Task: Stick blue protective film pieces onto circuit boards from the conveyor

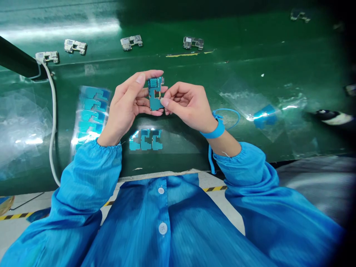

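Observation:
My left hand [126, 105] grips a small teal circuit board [155, 93] and holds it upright above the green belt [250, 55]. My right hand [186, 104] pinches the board's right edge with thumb and forefinger; a blue wrist strap [215, 130] with a coiled cord circles that wrist. Below the hands, a clear sheet with three teal stickers [145, 139] lies on the belt. A longer strip of teal stickers [90, 115] lies to the left of my left hand.
Several metal board frames [131, 42] sit in a row on the far side of the belt. A white cable [52, 122] runs down the left. Clear plastic film [19, 126] lies at far left, more film with a blue piece [264, 115] at right.

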Demonstrator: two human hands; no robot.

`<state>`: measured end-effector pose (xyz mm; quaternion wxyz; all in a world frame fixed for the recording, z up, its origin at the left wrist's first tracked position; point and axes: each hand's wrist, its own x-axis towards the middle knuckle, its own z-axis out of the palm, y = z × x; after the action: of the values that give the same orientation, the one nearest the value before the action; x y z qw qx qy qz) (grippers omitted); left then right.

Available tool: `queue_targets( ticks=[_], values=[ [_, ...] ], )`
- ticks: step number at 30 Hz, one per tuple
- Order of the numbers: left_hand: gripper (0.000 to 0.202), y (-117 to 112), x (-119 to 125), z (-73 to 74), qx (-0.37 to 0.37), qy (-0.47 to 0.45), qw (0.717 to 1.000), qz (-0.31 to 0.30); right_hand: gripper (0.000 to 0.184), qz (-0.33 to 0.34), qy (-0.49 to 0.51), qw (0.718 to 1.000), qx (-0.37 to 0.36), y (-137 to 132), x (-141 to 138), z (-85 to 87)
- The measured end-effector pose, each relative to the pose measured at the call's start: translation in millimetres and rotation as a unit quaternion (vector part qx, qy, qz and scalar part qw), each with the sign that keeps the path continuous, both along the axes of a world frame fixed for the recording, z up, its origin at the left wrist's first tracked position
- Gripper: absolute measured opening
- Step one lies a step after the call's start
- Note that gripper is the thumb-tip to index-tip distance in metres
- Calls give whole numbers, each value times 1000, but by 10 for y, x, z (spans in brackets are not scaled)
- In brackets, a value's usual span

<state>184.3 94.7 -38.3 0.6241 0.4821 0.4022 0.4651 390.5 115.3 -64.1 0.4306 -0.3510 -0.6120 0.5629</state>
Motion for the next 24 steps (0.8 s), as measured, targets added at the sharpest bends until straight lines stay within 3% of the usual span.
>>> queue_targets(
  ticks=[7,18,24],
  values=[
    [55,11,-30,-41,4,16,1000,-24,52,6,-1,1000,3,7,18,-10],
    [50,-12,9,14,6,14,1000,3,49,5,8,1000,-8,1,14,3],
    [48,-7,-8,-72,39,36,999,-6,48,9,11,1000,-13,3,12,12]
  ],
)
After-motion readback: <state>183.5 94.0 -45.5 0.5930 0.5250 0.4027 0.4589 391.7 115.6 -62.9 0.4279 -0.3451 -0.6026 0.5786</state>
